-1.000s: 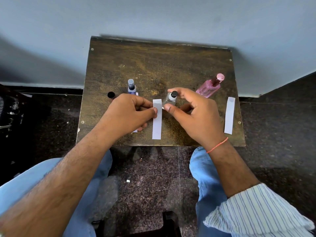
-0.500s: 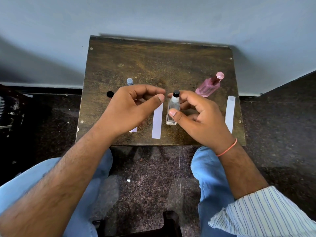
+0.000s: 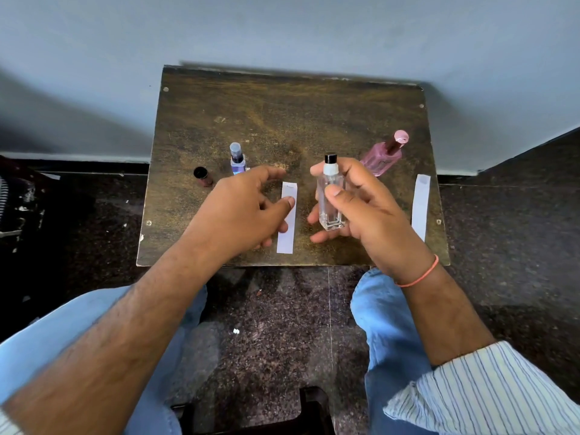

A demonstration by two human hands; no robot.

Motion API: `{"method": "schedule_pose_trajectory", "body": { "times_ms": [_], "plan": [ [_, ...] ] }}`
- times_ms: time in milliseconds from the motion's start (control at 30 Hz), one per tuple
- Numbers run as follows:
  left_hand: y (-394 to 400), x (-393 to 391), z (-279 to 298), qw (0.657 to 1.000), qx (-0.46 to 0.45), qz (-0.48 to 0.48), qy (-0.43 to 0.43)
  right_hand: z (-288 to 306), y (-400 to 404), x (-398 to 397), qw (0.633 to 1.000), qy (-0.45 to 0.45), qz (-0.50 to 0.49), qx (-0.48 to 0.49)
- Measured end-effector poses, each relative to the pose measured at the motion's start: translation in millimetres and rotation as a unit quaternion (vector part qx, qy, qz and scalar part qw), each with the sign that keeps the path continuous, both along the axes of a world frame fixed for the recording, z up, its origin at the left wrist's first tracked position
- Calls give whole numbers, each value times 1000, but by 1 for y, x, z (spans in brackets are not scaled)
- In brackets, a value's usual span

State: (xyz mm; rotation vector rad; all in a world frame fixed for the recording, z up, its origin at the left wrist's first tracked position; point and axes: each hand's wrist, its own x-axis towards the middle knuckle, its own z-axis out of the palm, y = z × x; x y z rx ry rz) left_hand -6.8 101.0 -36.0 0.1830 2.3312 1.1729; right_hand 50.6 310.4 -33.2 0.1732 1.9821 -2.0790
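Now gripping a clear bottle (image 3: 329,199) upright in the right grip (image 3: 370,211), thumb across its front, fingers behind, above the near half of the table (image 3: 282,114). Just beside it, the left grip (image 3: 241,211), loosely curled, holding nothing, thumb tip over a white paper strip (image 3: 287,233); contact impossible to tell. Farther back, a blue bottle (image 3: 237,160), a pink bottle (image 3: 381,158) and a small dark cap (image 3: 201,176).
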Motion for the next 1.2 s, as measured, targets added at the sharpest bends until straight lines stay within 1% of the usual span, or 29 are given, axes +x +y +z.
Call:
{"method": "schedule_pose_trajectory", "body": {
  "times_ms": [100, 167, 233, 300, 433, 533, 600, 633, 700, 767, 833, 933, 1067, 1133, 1200],
  "plan": [
    [2, 0, -1, 999, -45, -2, 18, 4, -5, -1, 987, -44, -14, -153],
    [3, -1, -1, 995, -86, -14, 43, 7, -6, 0, 975, -58, -13, -213],
    [4, -1, -1, 991, -114, -24, 67, 10, -5, 1, 968, -67, -10, -242],
    [4, -2, -6, 986, -136, -28, 91, 12, -4, 1, 965, -70, -8, -251],
    [6, -3, -10, 982, -162, -29, 91, 13, 0, 2, 968, -69, -9, -242],
    [9, -3, -10, 982, -161, -26, 93, 11, 1, 3, 977, -54, -21, -207],
    [10, -4, -8, 988, -131, -13, 80, 7, 2, 4, 991, -20, -45, -127],
    [9, -5, -7, 992, -102, -2, 68, 6, 2, 3, 996, 6, -57, -71],
    [9, -7, -5, 998, -17, 36, 47, 2, 3, 4, 995, 60, -74, 37],
    [10, -9, -3, 994, 66, 76, 29, 1, 3, 4, 988, 85, -90, 91],
    [10, -9, 0, 988, 124, 96, -1, -1, 3, 4, 984, 92, -107, 108],
    [10, -9, 1, 979, 174, 105, -33, -2, 3, 4, 977, 109, -118, 138],
    [8, -10, 2, 972, 198, 118, -40, -4, 1, 3, 975, 103, -133, 145],
    [7, -10, 2, 972, 198, 115, -50, -4, 1, 2, 972, 124, -122, 157],
    [6, -9, 3, 973, 199, 102, -63, -5, 1, 1, 974, 130, -107, 149]
  ]
}}
